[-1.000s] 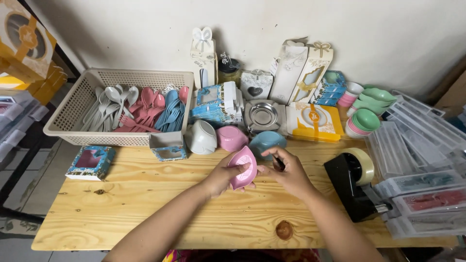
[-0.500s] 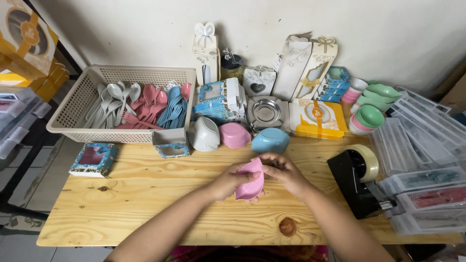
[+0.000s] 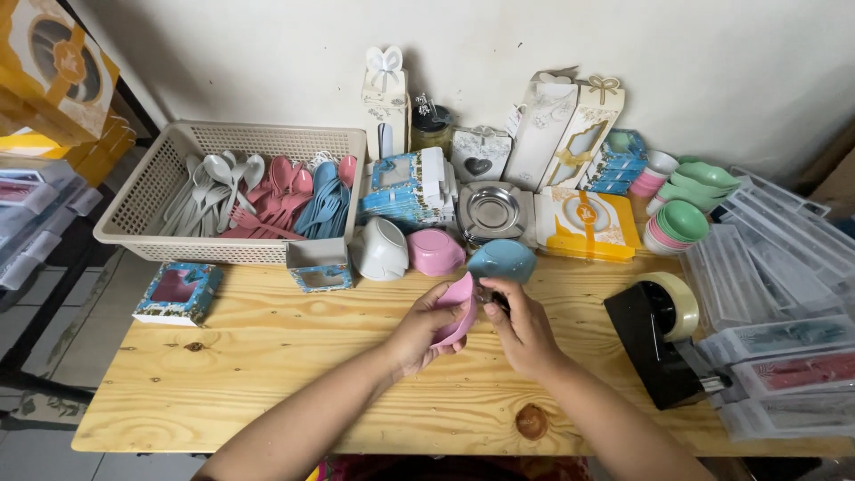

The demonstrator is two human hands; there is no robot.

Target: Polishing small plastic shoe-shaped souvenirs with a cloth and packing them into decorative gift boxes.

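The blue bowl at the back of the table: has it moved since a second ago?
No. The blue bowl lies tilted beside the pink bowl, in front of the round metal dish, as before. Only the camera shifted.

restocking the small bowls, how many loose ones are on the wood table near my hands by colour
pink bowl: 2, one held in the left hand at with the right hand touching it, one on the table at
white bowl: 1
blue bowl: 1
total: 4
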